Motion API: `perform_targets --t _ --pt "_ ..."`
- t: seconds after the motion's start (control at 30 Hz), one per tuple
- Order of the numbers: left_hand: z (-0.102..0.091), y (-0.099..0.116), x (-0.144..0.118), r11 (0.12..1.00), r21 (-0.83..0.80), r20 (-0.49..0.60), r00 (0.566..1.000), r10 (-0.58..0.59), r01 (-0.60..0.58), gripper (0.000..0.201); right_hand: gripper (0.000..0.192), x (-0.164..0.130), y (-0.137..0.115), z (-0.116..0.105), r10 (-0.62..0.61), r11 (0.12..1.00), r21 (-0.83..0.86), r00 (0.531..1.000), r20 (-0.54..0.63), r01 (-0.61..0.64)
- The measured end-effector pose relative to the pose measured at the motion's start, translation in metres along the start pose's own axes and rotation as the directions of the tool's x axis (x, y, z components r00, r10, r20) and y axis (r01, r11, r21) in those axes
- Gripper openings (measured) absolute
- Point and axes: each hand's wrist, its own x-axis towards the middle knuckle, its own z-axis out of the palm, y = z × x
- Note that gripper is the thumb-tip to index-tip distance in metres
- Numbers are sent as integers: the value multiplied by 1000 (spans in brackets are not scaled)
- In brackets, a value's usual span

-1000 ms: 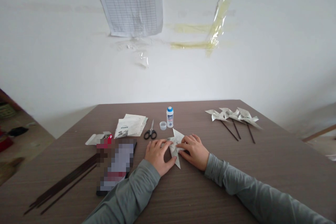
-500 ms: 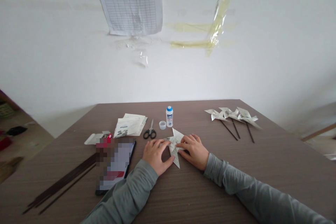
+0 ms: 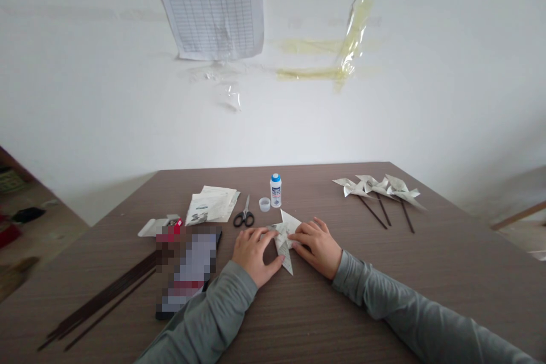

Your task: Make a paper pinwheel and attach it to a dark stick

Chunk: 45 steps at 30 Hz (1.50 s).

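Note:
A paper pinwheel (image 3: 283, 245) made of printed paper lies on the table between my hands, its pointed blades spread and partly hidden by fingers. My left hand (image 3: 255, 255) holds its left side, index fingertip near the centre and thumb by the lower blade. From the right, my right hand (image 3: 318, 245) grips it, fingertips close to the middle. Just beyond stand a white glue bottle (image 3: 276, 192) with a blue top and a small clear cap (image 3: 264, 205). Black-handled scissors (image 3: 244, 216) lie left of the cap.
Three finished pinwheels on dark sticks (image 3: 375, 185) lie at the back right. On the left are a stack of paper squares (image 3: 209, 206), a small opened box (image 3: 153, 227), a phone (image 3: 191, 273) with a blurred screen, and several dark sticks (image 3: 102, 298). A white wall rises behind the table.
My right hand has shifted very slightly right at the pinwheel. The left hand stays almost still, and the whole view has dipped a little in the frame.

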Motion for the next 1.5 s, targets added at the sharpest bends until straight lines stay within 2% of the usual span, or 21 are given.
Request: perform_targets --t 0.27,0.57,0.93,1.2,1.5 --pt "-11 5 2 1000 -26 50 999 -11 12 58 29 3 0 -3 -52 997 -55 999 2 52" --pt "-17 5 2 1000 -30 67 998 6 -4 57 29 4 -3 -5 -17 1000 -9 999 37 17" --pt "6 -2 -2 1000 3 -23 1000 4 -3 58 35 3 -1 -3 -15 1000 -11 999 34 16" --pt "-7 2 0 1000 -11 12 1000 8 -8 55 34 -1 7 -1 -23 999 47 1000 7 22" --pt "-13 2 1 1000 -20 33 999 5 -5 54 29 1 0 -3 -38 999 -9 999 8 38"
